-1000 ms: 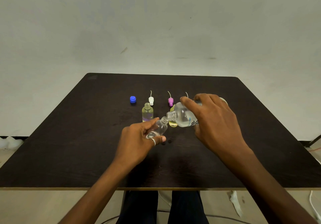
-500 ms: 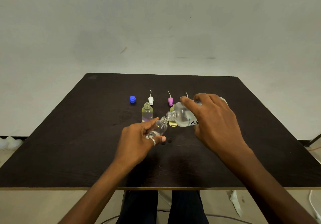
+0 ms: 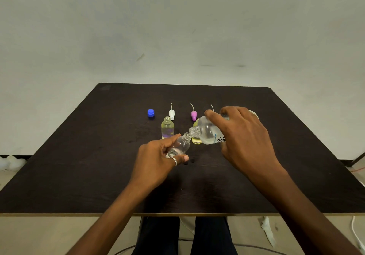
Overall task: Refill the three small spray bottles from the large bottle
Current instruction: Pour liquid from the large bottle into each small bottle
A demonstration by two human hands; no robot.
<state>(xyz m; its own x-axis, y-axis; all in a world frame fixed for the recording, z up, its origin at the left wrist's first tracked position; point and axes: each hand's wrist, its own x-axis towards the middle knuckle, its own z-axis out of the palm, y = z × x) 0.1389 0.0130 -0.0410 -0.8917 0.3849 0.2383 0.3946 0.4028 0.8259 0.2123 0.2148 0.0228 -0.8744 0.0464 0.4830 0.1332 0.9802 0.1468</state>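
Bare forearms (image 3: 110, 221), a silver ring (image 3: 174, 161) on the left hand (image 3: 154, 163), and dark trousers (image 3: 213, 235).

Unreadable print on large bottle (image 3: 207, 132)

A bare, plain room of no clear kind — blank pale wall (image 3: 177, 27), dark square table (image 3: 79, 165), stray cable (image 3: 354, 225) on the floor

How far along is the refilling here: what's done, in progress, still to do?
Done: blue cap, white spray head and pink spray head are off; the standing small bottle holds liquid. In hand: the right hand tips the large bottle into the clear small bottle gripped by the left hand, little inside. Left: finishing it, the half-hidden yellow bottle, level unclear, and refitting heads.
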